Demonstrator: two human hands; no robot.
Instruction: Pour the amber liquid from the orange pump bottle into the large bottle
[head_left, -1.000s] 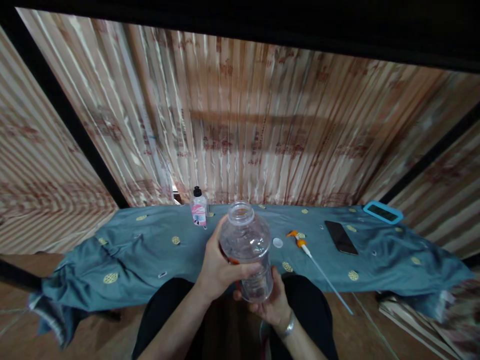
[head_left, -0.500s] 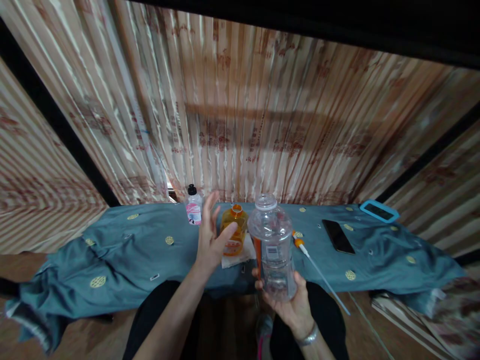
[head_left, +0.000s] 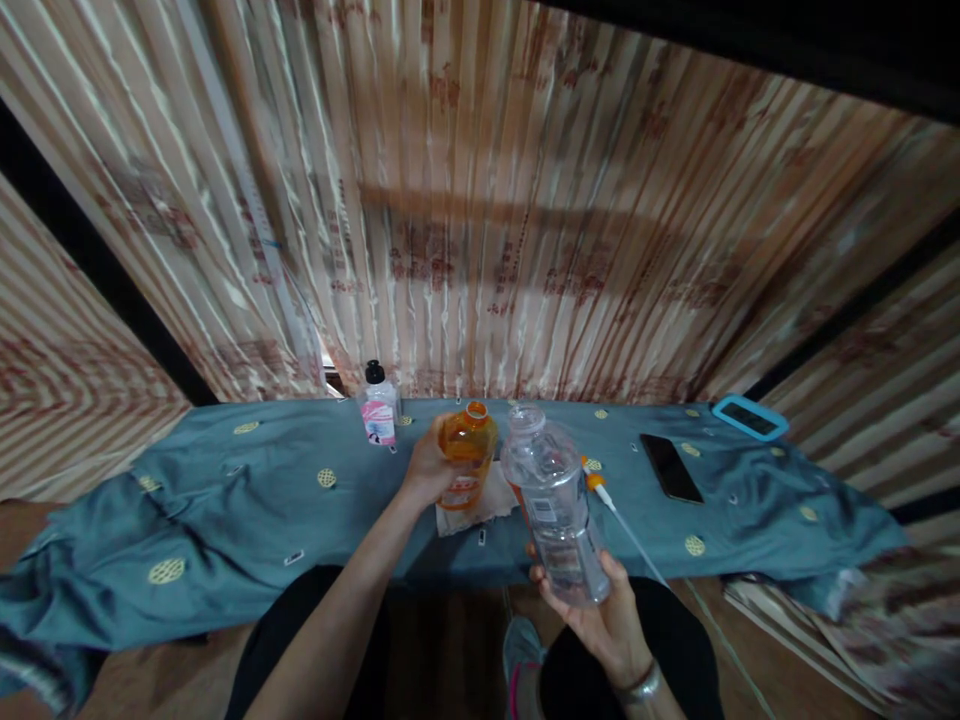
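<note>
One see-through orange bottle point(head_left: 471, 460) is over a pale napkin point(head_left: 493, 502) on the blue-green sheet point(head_left: 285, 500). The left hand point(head_left: 431, 465) is wrapped around its side. The right hand point(head_left: 600, 625) holds a big clear bottle point(head_left: 556, 510) near the bottom, with its top leaning left. Just beside that is an orange pump point(head_left: 596, 482), partly hidden. A black phone point(head_left: 671, 468) lies farther to the right.

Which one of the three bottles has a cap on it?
The small pink-labelled bottle, standing leftmost: its black cap is on. The orange bottle in the left hand and the large clear bottle in the right hand are uncapped.
</note>
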